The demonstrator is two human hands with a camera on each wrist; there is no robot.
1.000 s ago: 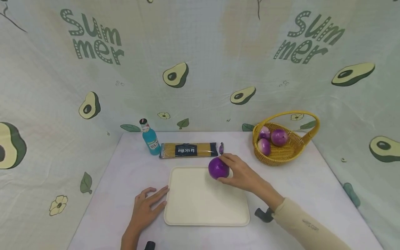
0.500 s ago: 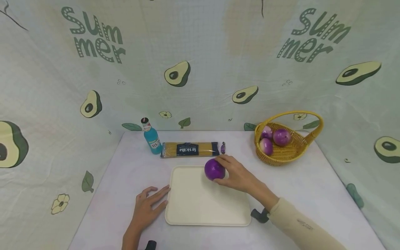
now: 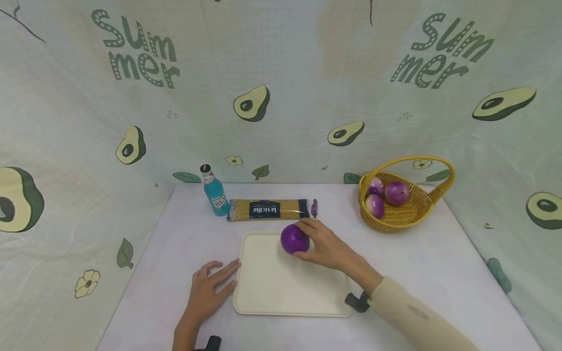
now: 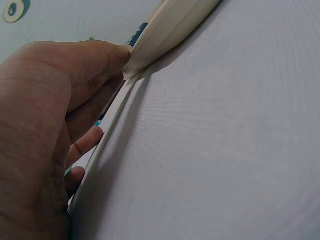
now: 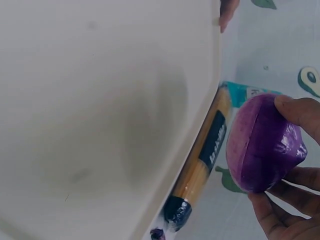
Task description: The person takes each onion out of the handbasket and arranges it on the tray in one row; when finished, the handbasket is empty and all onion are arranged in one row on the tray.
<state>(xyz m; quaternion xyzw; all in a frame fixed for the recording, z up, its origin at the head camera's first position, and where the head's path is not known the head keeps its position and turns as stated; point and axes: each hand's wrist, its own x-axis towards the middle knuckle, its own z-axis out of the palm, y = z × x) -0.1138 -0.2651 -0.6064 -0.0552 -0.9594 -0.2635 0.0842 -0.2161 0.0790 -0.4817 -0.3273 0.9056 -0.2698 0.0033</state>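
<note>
A purple onion (image 3: 294,239) with a smooth, shiny skin is pinched in my right hand (image 3: 325,246), over the back part of the cream tray (image 3: 290,287). In the right wrist view the onion (image 5: 262,145) shows a paler face toward the tray, with thumb on one side and fingers on the other. My left hand (image 3: 208,287) lies at the tray's left edge, fingers extended and tips at the rim. The left wrist view shows the thumb (image 4: 107,57) against the outside of the tray's rim (image 4: 165,30).
Behind the tray lies a pack of spaghetti (image 3: 268,209), with a small purple wrapped candy (image 3: 314,208) beside it. A blue bottle (image 3: 216,195) stands at the back left. The yellow wicker basket (image 3: 395,224) at the back right holds several purple onions (image 3: 396,193).
My right hand has moved left over the tray, carrying the onion with it. My left hand stays at the tray's left edge.
</note>
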